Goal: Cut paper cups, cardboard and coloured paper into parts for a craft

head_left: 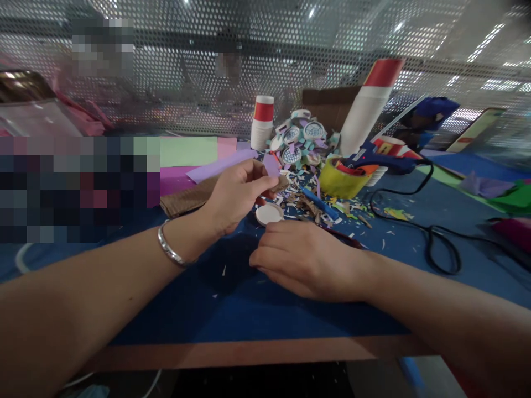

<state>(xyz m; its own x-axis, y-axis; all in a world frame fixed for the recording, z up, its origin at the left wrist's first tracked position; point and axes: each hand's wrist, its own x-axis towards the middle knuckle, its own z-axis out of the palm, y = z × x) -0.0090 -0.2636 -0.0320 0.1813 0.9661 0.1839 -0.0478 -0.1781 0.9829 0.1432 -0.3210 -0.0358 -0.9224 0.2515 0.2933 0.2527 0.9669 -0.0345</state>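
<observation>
My left hand [244, 190], with a silver bangle [170, 246] on its wrist, pinches a small piece of purple paper [271, 165] between thumb and fingers. Just beyond its fingertips shows a small brown piece [282, 183]. Below, a round white paper disc [269, 214] with a raised rim lies on the blue table. My right hand [305, 257] is closed near the table, right in front of the disc. Its fingers curl under, so anything in them is hidden. A dark, thin tool [340, 236], perhaps scissors, lies partly behind the right hand.
Behind are a pile of decorated paper discs [292, 138], stacked paper cups [262, 122] and a taller leaning stack [369, 108]. A blue glue gun [385, 162] rests over a yellow tape roll [342, 181]; its black cord [442, 249] loops rightward. Paper scraps and a blue pen-like stick [319, 203] lie around.
</observation>
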